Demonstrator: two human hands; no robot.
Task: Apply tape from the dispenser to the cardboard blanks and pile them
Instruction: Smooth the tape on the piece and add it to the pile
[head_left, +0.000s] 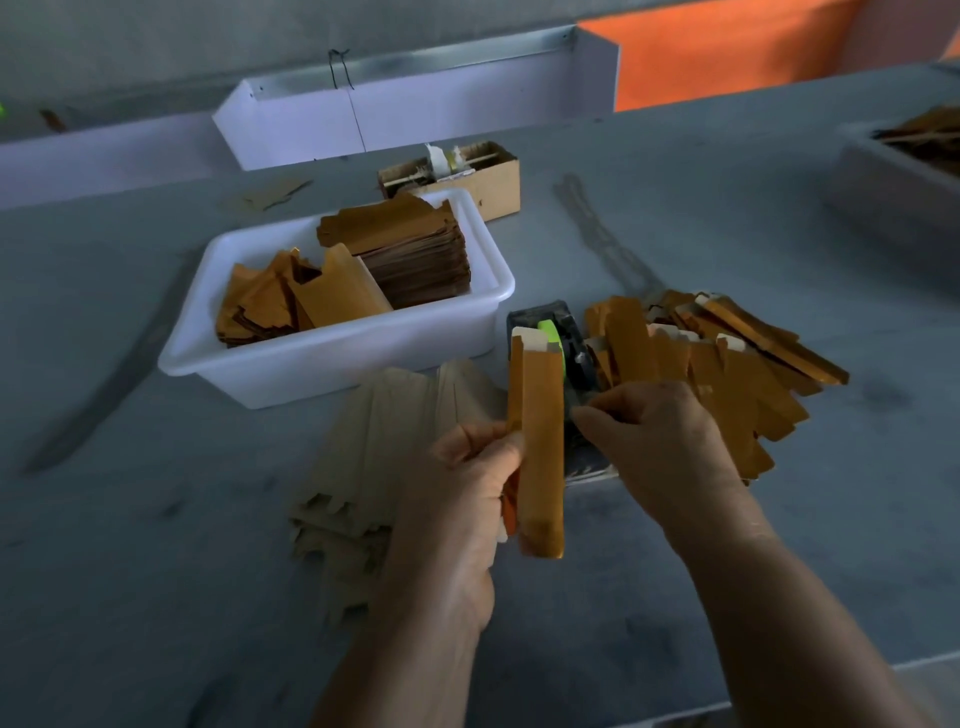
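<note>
The left hand (467, 499) holds a gold cardboard blank (540, 447) upright in a closed grip beside the tape dispenser (563, 343), while the right hand (660, 441), at 3 o'clock, pinches at the dispenser, with the taped pile (727, 364) on the bench (156, 519) at 2 o'clock.

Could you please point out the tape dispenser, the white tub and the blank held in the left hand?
tape dispenser (571, 332): head view, dark body beside the green roll.
white tub (332, 358): head view, front wall.
held blank (543, 441): head view, middle of its face.
</note>
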